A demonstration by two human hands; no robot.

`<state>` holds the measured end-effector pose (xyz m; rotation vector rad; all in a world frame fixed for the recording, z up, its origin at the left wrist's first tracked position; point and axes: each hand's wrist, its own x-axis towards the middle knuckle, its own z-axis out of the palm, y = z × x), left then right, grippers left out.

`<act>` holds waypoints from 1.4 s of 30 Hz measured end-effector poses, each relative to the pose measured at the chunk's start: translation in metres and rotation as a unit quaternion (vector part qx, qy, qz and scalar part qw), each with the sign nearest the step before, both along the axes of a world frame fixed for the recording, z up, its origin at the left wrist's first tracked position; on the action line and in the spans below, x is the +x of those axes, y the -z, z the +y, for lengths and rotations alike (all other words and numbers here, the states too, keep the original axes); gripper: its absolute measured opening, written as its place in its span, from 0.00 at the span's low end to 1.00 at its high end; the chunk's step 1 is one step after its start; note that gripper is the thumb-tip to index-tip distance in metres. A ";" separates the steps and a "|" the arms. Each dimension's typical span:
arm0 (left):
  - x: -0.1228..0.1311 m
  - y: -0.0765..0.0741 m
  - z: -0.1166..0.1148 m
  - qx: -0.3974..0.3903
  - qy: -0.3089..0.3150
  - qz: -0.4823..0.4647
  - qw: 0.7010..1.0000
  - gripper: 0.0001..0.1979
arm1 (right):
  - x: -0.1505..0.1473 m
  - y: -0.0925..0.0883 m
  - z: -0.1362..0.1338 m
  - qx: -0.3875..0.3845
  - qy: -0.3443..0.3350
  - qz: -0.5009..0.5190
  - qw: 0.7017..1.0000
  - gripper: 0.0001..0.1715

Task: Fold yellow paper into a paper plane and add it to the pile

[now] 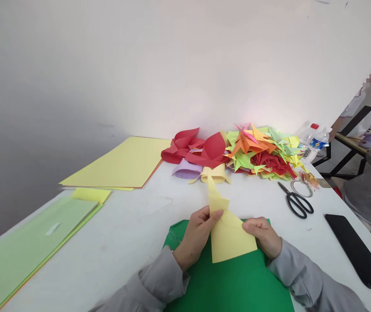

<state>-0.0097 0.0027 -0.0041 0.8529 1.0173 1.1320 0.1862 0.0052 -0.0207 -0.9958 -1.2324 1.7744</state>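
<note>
A pale yellow sheet of paper, folded with a narrow point at its top, is held up between my two hands. On its left side my left hand pinches it near the fold, thumb on the front. The right edge is gripped by my right hand, also with the thumb in front. Beneath both hands lies a green sheet on the white table. My fingers behind the paper are hidden.
Folded paper stars and cranes are heaped against the wall beside rolled red paper shapes. Black-handled scissors, a tape roll and a black flat object lie right. Left are yellow sheets and green sheets. Bottles stand back right; a person sits beyond.
</note>
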 end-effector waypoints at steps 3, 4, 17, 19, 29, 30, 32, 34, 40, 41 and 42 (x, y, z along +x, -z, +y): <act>0.001 -0.001 -0.001 0.000 -0.003 -0.001 1.000 0.22 | 0.000 -0.002 0.000 0.019 -0.005 -0.010 1.000 0.27; 0.001 -0.001 -0.001 0.000 -0.004 -0.002 1.000 0.23 | 0.000 -0.002 0.000 0.024 -0.006 -0.013 1.000 0.27; 0.002 -0.004 -0.006 -0.011 0.105 -0.004 0.994 0.21 | 0.001 -0.001 -0.001 0.037 -0.043 -0.047 0.997 0.31; 0.003 -0.005 -0.009 -0.001 0.150 0.003 0.989 0.21 | -0.001 -0.003 -0.002 0.041 -0.049 -0.057 0.996 0.31; 0.007 -0.002 -0.010 0.035 0.216 0.000 0.976 0.19 | -0.004 -0.004 -0.002 0.126 -0.052 -0.122 0.983 0.32; 0.007 -0.002 -0.010 0.035 0.215 0.002 0.976 0.19 | -0.004 -0.004 -0.002 0.130 -0.054 -0.126 0.982 0.32; 0.007 -0.001 -0.011 0.032 0.212 0.001 0.977 0.19 | -0.004 -0.003 -0.002 0.136 -0.059 -0.132 0.980 0.32; 0.007 -0.001 -0.012 0.031 0.208 0.000 0.978 0.19 | -0.003 -0.002 -0.002 0.138 -0.066 -0.135 0.979 0.33; 0.007 -0.001 -0.012 0.026 0.190 0.005 0.981 0.20 | -0.002 0.000 0.000 0.131 -0.088 -0.141 0.977 0.34; 0.006 -0.001 -0.011 0.024 0.184 0.005 0.983 0.21 | -0.002 -0.001 0.000 0.131 -0.091 -0.141 0.977 0.34; 0.006 -0.002 -0.010 0.022 0.174 0.006 0.985 0.21 | -0.002 -0.002 0.000 0.131 -0.094 -0.141 0.977 0.35</act>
